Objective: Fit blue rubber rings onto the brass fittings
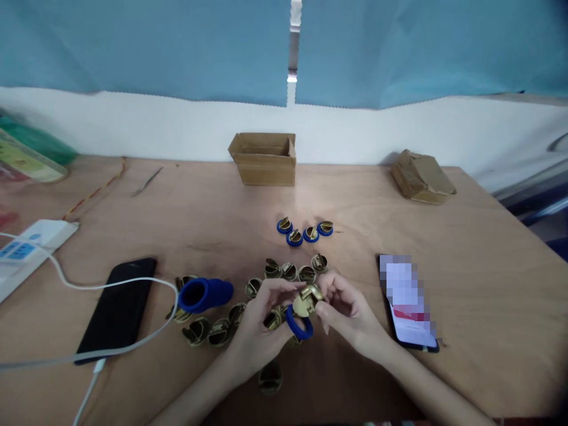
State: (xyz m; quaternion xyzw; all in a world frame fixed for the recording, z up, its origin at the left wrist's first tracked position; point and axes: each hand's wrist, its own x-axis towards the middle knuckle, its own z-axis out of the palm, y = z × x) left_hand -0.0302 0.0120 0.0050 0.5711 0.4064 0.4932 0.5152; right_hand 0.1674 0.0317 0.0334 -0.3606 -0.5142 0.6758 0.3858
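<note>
My left hand [260, 322] pinches a blue ring [300, 326], which hangs tilted from its fingertips. In my right hand [350, 316] is a brass-coloured round fitting [306, 300], gripped between thumb and fingers, close above the ring. Whether the ring touches the fitting I cannot tell. Several similar bare brass fittings [219, 332] lie around and under my hands, some partly hidden. Left of my left hand, a stack of blue rings [208, 294] lies on its side. Beyond my hands sit several brass fittings with blue rings around them [311, 233].
An open cardboard box [266, 171] stands at the back, and a crumpled carton [423, 176] at the back right. A black phone [118, 305] lies left with a white cable [119, 283] looping across it. Another phone [408, 302] lies right. A power strip [33, 251] sits far left.
</note>
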